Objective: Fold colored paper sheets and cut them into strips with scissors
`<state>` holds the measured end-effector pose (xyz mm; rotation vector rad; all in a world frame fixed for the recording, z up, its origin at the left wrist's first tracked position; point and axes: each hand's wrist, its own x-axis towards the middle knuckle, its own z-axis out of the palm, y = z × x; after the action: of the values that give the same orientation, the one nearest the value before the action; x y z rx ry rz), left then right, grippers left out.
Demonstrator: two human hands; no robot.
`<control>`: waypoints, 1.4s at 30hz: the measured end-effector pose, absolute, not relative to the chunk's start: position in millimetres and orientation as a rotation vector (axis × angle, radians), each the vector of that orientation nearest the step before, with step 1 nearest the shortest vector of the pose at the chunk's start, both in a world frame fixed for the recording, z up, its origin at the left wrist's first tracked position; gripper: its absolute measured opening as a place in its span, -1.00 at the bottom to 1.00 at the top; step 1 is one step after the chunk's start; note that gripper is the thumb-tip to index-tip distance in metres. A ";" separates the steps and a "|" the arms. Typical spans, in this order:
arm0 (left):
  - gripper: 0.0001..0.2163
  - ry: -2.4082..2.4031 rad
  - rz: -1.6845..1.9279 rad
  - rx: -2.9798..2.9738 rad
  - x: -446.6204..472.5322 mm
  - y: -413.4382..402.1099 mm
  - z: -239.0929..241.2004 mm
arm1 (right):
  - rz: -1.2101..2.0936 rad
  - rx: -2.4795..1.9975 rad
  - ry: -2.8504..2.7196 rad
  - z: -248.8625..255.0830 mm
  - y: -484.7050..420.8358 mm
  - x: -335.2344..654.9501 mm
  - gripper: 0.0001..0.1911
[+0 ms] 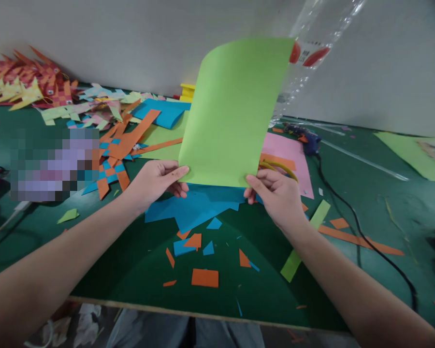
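A light green sheet of paper (232, 111) is held up above the table, its far end curling upward. My left hand (159, 181) pinches its near left corner between thumb and fingers. At the near right corner, my right hand (275, 191) grips the sheet the same way. Beneath the near edge lies a piece of blue paper (199, 205) with a jagged outline. Small orange and blue scraps are scattered in front of it, among them an orange rectangle (205, 278). The handles of yellow scissors (281, 166) show partly behind my right hand.
Left of the sheet lie woven orange and blue strips (112, 166) and a pile of paper fish (32, 84). A glue gun (308, 140) with a black cord (351, 212) is on the right, near pink paper (302, 166). Clear plastic packaging (311, 38) stands behind.
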<state>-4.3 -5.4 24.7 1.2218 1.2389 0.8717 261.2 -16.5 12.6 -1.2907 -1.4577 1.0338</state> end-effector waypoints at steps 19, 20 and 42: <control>-0.69 1.279 0.769 1.682 -7.0 -5.1 28.1 | 1.058 -1.320 -1.492 16.2 -14.8 261.4 -0.66; -0.68 1.276 0.773 1.683 -6.8 -5.3 29.0 | 1.058 -1.321 -1.491 16.0 -14.6 261.7 -0.66; -0.61 1.281 0.882 1.344 -7.6 -4.3 23.1 | 1.114 -1.369 -1.621 21.7 -16.6 260.7 -0.66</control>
<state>-7.6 -4.3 23.1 1.3438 1.2813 0.8817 260.7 -16.6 21.7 -1.3689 -1.6212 1.1142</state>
